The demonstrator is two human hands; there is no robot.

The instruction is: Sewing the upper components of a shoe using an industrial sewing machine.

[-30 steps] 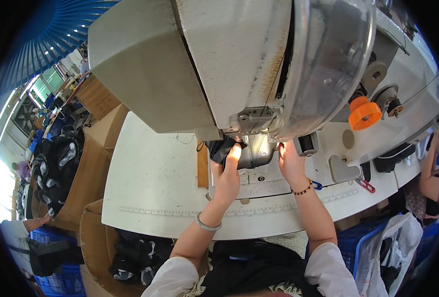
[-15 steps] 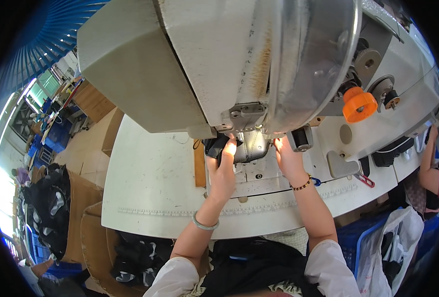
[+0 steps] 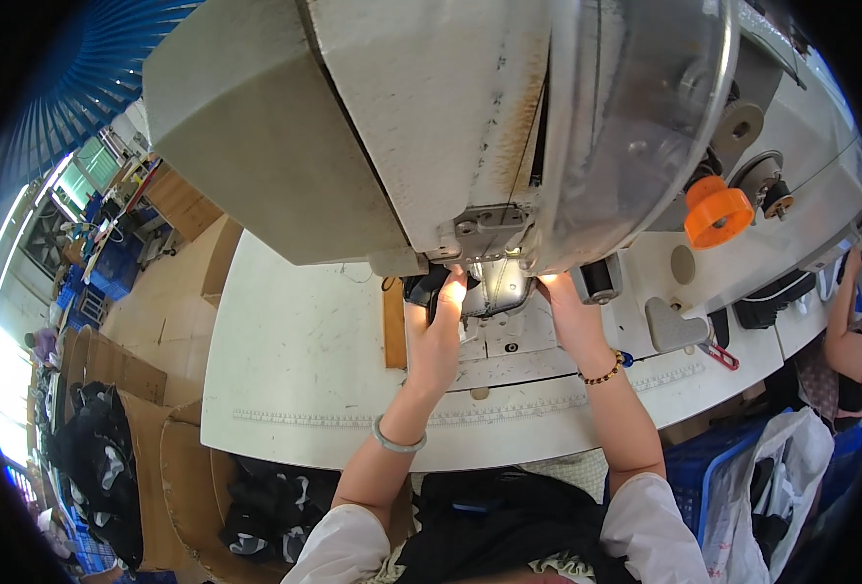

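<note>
A black piece of sewn material (image 3: 421, 289) lies under the head of a large grey-white sewing machine (image 3: 431, 127). My left hand (image 3: 436, 336) is closed on its left part, with the thumb on top near the lit needle area. At the right of that area is my right hand (image 3: 573, 316), its thumb tip beside the piece. The machine head hides most of the right fingers, so their grip does not show. A seam line and a bright, light-coloured surface are visible between the hands. The needle itself is hidden.
The white table (image 3: 285, 341) carries a printed ruler strip along its front. Red-handled snips (image 3: 721, 356) lie at the right, below an orange knob (image 3: 718, 212). Cardboard boxes (image 3: 183, 487) with black pieces stand left. A blue crate (image 3: 684, 477) is at the lower right, near another person's arm (image 3: 843, 316).
My right hand has shifted slightly right, and the view has moved a little. The left hand keeps its hold on the black piece. At far left, the heap of black pieces sits lower.
</note>
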